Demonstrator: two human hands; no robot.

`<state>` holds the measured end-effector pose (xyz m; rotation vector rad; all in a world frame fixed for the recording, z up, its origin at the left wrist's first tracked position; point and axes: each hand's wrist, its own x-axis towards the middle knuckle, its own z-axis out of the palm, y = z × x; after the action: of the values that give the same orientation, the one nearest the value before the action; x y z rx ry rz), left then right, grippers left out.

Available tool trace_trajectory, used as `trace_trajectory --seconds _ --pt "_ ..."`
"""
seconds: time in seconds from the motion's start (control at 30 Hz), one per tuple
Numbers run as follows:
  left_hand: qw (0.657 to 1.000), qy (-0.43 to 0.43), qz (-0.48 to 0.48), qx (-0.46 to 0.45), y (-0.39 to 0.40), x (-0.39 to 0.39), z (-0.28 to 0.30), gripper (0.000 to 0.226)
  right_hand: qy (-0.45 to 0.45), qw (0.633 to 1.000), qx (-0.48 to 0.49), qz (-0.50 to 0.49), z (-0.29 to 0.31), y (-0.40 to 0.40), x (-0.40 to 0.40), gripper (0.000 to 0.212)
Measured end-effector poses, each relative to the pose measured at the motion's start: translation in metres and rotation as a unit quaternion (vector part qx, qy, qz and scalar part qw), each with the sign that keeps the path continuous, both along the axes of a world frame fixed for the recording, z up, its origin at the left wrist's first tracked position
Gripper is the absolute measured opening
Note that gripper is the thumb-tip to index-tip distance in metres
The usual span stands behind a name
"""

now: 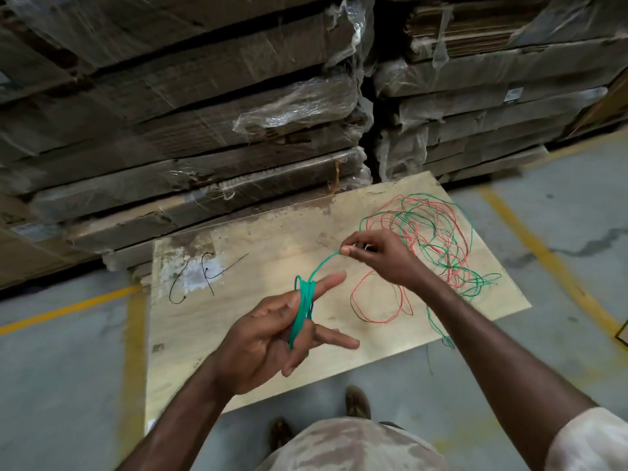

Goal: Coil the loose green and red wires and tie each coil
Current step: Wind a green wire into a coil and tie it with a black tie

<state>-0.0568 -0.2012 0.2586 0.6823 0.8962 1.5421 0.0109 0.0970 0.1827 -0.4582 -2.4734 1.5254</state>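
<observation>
A small green coil (302, 309) is wound around the spread fingers of my left hand (272, 338), which holds it above the plywood board (238, 334). From the coil a taut green strand runs up and right to my right hand (377, 254), which pinches it between thumb and fingertips. Behind and to the right of my right hand lies a loose tangle of green wire (475, 280) mixed with red wire (377, 300) on the board.
Two black cable ties (204, 277) lie on the board's left part. Stacked, plastic-wrapped cardboard packs (204, 130) rise right behind the board. Grey concrete floor with yellow lines (543, 253) surrounds it. My shoes (356, 401) stand at the board's near edge.
</observation>
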Motion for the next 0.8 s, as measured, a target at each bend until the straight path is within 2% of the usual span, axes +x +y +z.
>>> trace_trajectory --seconds 0.13,0.23,0.33,0.4,0.47,0.53,0.57,0.6,0.63,0.7,0.8 --pt "0.992 -0.046 0.105 0.056 0.012 -0.018 0.024 0.056 -0.045 0.997 -0.058 0.028 -0.02 -0.03 0.014 0.012" --pt "0.971 -0.071 0.209 0.089 0.029 -0.036 0.037 0.055 -0.076 0.99 -0.085 0.087 -0.023 -0.057 0.027 0.015" --pt "0.945 -0.017 0.318 0.074 0.043 -0.064 0.033 0.053 -0.094 0.981 -0.056 0.158 -0.012 -0.08 0.036 0.021" --pt "0.921 0.106 0.375 0.027 0.048 -0.09 0.012 0.052 -0.097 0.977 -0.045 0.183 -0.005 -0.087 0.041 0.023" --pt "0.864 0.313 0.387 -0.073 0.046 -0.114 -0.017 0.052 -0.096 0.977 -0.05 0.184 0.005 -0.084 0.044 0.022" --pt "0.782 0.503 0.311 -0.197 0.036 -0.122 -0.043 0.049 -0.094 0.979 -0.021 0.178 0.016 -0.073 0.046 0.019" --pt "0.754 0.551 0.262 -0.245 0.027 -0.121 -0.056 0.047 -0.091 0.982 0.005 0.166 0.023 -0.063 0.046 0.018" --pt "0.749 0.565 0.207 -0.279 0.018 -0.118 -0.067 0.045 -0.083 0.985 0.029 0.147 0.029 -0.052 0.047 0.016" --pt "0.768 0.543 0.156 -0.301 0.01 -0.113 -0.074 0.043 -0.071 0.989 0.052 0.123 0.035 -0.04 0.047 0.015" --pt "0.833 0.454 0.069 -0.308 -0.004 -0.095 -0.077 0.041 -0.043 0.992 0.093 0.069 0.042 -0.017 0.045 0.016" --pt "0.908 0.312 -0.025 -0.279 -0.008 -0.057 -0.067 0.043 0.003 0.994 0.104 0.014 0.044 0.005 0.037 0.018"
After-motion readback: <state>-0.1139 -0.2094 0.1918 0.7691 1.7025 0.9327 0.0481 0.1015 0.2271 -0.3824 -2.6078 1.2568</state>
